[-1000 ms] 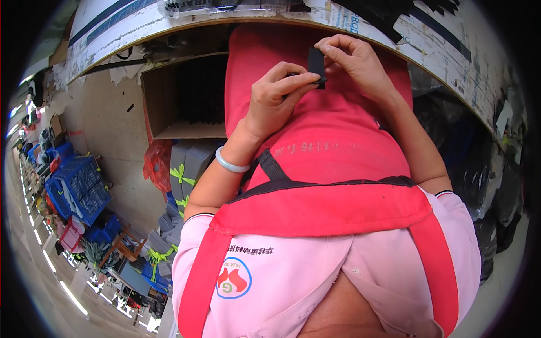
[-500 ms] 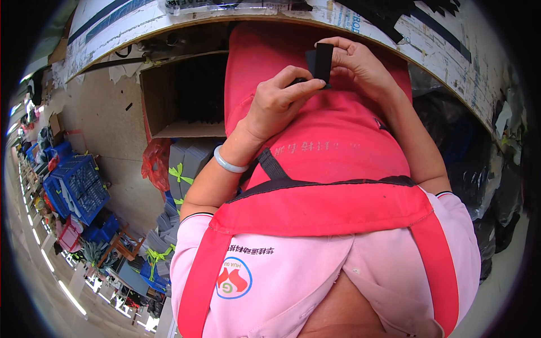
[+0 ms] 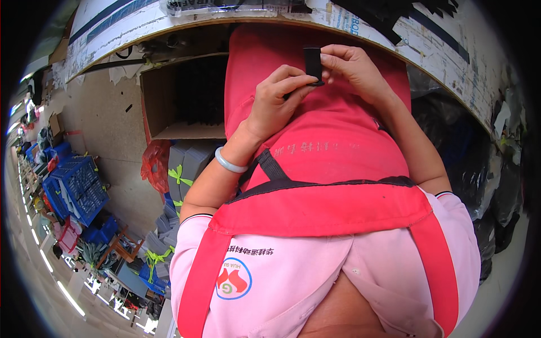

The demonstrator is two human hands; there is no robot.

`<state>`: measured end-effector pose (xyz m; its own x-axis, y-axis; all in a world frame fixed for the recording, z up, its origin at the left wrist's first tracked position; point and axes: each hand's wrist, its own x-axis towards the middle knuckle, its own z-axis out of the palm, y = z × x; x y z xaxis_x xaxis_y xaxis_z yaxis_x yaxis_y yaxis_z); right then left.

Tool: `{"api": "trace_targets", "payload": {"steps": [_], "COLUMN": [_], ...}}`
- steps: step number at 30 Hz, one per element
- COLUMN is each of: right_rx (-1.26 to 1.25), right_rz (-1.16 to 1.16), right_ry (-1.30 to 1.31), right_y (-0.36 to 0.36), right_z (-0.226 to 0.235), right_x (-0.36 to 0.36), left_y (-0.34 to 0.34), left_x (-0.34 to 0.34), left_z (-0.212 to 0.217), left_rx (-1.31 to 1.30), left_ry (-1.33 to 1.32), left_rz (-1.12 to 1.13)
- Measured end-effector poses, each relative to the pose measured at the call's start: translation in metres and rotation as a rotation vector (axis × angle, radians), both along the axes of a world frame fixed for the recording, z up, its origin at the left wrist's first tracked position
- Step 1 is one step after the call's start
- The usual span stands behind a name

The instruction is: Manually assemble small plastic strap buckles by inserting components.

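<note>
Over the lap of my red apron [image 3: 338, 152], a short black strap [image 3: 312, 61] stands upright between my two hands. My left hand [image 3: 280, 97], a pale bangle on its wrist, pinches the strap's near end, where a small dark part shows under the thumb. The thumb and forefinger of my right hand [image 3: 356, 70] press together at the strap's right edge; its other fingers curl in behind. Whether the strap carries a buckle is too small to tell.
A worn white table [image 3: 169, 22] curves across the far side, with black pieces [image 3: 383, 14] on it. Beneath its left part sits an open cardboard box [image 3: 191, 130] of dark items. Grey bundles with green ties [image 3: 189, 160] and a blue crate [image 3: 81, 188] lie left; black plastic bags [image 3: 468, 163] lie right.
The strap has shifted slightly left and turned between my hands. My right hand has lowered a little toward me, its fingers now at the strap's edge. My left hand keeps its pinch.
</note>
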<state>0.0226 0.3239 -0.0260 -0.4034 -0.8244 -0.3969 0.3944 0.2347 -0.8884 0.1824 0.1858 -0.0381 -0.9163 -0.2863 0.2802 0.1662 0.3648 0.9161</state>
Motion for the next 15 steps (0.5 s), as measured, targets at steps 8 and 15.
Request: {"api": "trace_targets", "payload": {"steps": [8,15], "right_rx": [-0.086,-0.183], "right_rz": [-0.215,0.221], "right_ry": [0.014,0.358], "right_y": [-0.042,-0.068], "right_z": [0.019,0.024], "right_x": [0.008,0.024], "left_y": [-0.006,-0.017], "left_x": [0.006,0.015], "left_z": [0.001,-0.004], "left_rx": [1.078,1.209], "left_ry": [-0.330,-0.325], "left_rz": [0.349,0.259]}}
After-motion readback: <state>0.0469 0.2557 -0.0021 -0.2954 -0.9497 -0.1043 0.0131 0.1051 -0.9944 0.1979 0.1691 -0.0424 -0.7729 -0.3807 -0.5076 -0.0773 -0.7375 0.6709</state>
